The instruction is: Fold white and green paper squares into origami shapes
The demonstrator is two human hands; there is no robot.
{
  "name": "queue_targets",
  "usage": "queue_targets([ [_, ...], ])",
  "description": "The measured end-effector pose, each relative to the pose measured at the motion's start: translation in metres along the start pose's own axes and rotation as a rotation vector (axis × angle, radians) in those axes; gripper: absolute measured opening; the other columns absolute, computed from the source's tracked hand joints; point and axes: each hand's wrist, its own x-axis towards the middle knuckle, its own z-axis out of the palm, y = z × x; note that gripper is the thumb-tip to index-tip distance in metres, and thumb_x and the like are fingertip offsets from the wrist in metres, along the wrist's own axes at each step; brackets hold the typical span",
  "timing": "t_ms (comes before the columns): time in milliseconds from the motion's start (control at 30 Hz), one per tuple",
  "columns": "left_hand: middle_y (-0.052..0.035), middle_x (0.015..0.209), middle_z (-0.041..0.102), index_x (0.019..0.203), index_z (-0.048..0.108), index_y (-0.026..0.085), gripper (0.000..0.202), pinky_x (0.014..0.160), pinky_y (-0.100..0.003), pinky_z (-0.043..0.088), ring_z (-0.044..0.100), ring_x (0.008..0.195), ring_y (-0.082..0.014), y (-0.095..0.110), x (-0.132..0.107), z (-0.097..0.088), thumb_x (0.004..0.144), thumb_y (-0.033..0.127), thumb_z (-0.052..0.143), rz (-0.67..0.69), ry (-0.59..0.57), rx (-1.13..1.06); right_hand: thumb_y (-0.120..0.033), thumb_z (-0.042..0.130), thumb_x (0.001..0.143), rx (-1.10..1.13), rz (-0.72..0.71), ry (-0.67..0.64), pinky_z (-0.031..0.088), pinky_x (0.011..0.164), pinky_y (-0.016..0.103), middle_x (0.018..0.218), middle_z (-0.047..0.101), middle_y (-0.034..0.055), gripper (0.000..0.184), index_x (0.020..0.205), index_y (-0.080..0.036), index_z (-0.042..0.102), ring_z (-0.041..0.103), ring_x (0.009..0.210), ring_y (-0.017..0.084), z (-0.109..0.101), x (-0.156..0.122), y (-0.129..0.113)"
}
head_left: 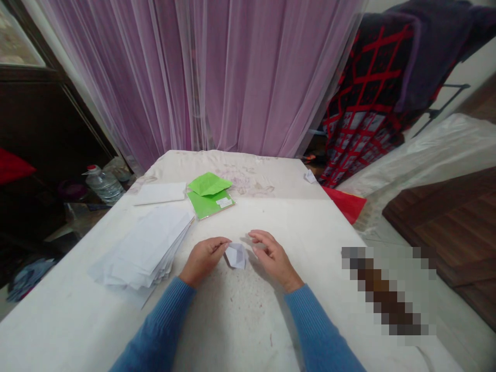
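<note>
A small piece of folded white paper [236,256] is pinched by one corner between the thumb and fingers of my left hand [205,260], just above the table. Its creased faces form a rough many-sided shape. To the right of the paper, my right hand [274,260] is apart from it, with fingers spread a little and nothing in them. Left of my left hand lies a loose stack of white paper sheets [143,248]. Beyond both hands, a folded green paper [209,184] rests partly over a green packet [211,204] with a white label.
The white tablecloth [310,310] covers the table. A white pad [160,193] lies at the back left, and a small folded white piece [309,176] near the far right edge. A water bottle [104,185] stands left of the table; a blurred patch [382,294] hides the right edge.
</note>
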Motion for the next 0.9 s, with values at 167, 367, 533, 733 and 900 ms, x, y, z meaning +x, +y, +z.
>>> queue_targets([
  [167, -0.0005, 0.112, 0.073, 0.111, 0.07, 0.027, 0.033, 0.092, -0.027, 0.049, 0.067, 0.103, -0.0174, 0.0, -0.001, 0.001, 0.088, 0.03, 0.047, 0.061, -0.042, 0.143, -0.01, 0.045, 0.081, -0.066, -0.094, -0.293, 0.047, 0.098, 0.034, 0.137, 0.054, 0.0093, 0.045, 0.118, -0.023, 0.066, 0.053, 0.124, 0.019, -0.006, -0.003, -0.012],
  [367, -0.001, 0.095, 0.076, 0.127, 0.06, 0.024, 0.04, 0.081, -0.027, 0.051, 0.069, 0.09, -0.0181, 0.005, -0.002, 0.001, 0.091, 0.033, 0.045, -0.009, -0.011, 0.147, -0.022, 0.053, 0.084, -0.006, 0.02, -0.203, 0.052, 0.08, 0.027, 0.099, 0.069, 0.0043, 0.024, 0.104, -0.02, 0.067, 0.065, 0.086, 0.015, 0.001, -0.003, -0.014],
  [533, -0.0005, 0.106, 0.074, 0.121, 0.06, 0.026, 0.036, 0.085, -0.026, 0.05, 0.068, 0.097, -0.016, 0.003, -0.002, 0.002, 0.093, 0.033, 0.039, 0.035, -0.016, 0.049, -0.032, 0.052, 0.085, -0.027, 0.151, -0.061, 0.049, 0.067, 0.025, 0.076, 0.068, 0.0006, 0.019, 0.089, -0.019, 0.066, 0.062, 0.07, 0.015, 0.0, -0.001, -0.004],
  [733, -0.0026, 0.11, 0.072, 0.108, 0.067, 0.023, 0.03, 0.093, -0.03, 0.048, 0.065, 0.1, -0.0171, -0.001, -0.003, 0.005, 0.086, 0.021, 0.047, 0.172, -0.076, 0.116, -0.035, 0.05, 0.085, -0.082, 0.197, -0.056, 0.046, 0.067, 0.025, 0.073, 0.067, 0.0006, 0.022, 0.085, -0.02, 0.067, 0.061, 0.069, 0.016, 0.0, 0.001, 0.0],
  [900, -0.0033, 0.093, 0.069, 0.094, 0.07, 0.023, 0.015, 0.084, -0.029, 0.048, 0.062, 0.09, -0.0174, 0.0, -0.004, 0.008, 0.084, 0.027, 0.059, 0.238, -0.044, 0.162, -0.035, 0.05, 0.086, -0.08, 0.191, -0.076, 0.048, 0.067, 0.026, 0.077, 0.069, 0.0013, 0.023, 0.089, -0.02, 0.068, 0.063, 0.071, 0.016, -0.002, 0.0, 0.001],
])
